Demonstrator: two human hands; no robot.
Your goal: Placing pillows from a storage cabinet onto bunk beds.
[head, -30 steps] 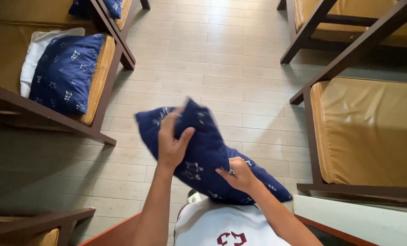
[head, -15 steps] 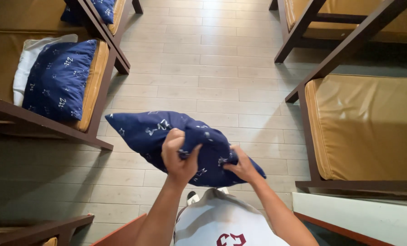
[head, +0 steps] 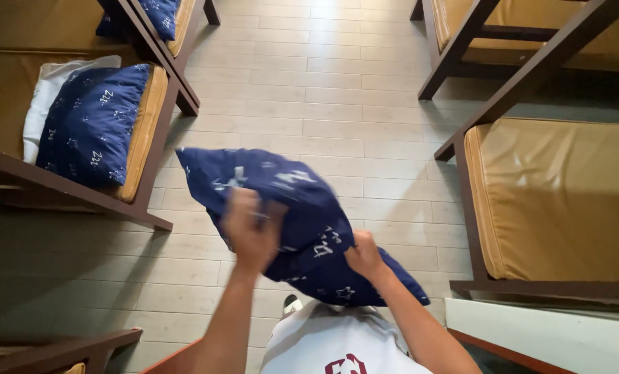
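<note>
Pillow (head: 281,201), dark blue with white print, is gripped in mid-air above the floor (head: 337,90): left hand (head: 250,232) and right hand (head: 363,255) both closed on it.

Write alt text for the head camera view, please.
Two bare hands, left hand and right hand, grip a dark blue patterned pillow above a pale tiled floor, between wooden beds with tan mattresses.

A dormitory: rows of wooden bunk frames (head: 150,125) with tan mattresses (head: 566,201) flank a tiled aisle (head: 323,90).
</note>
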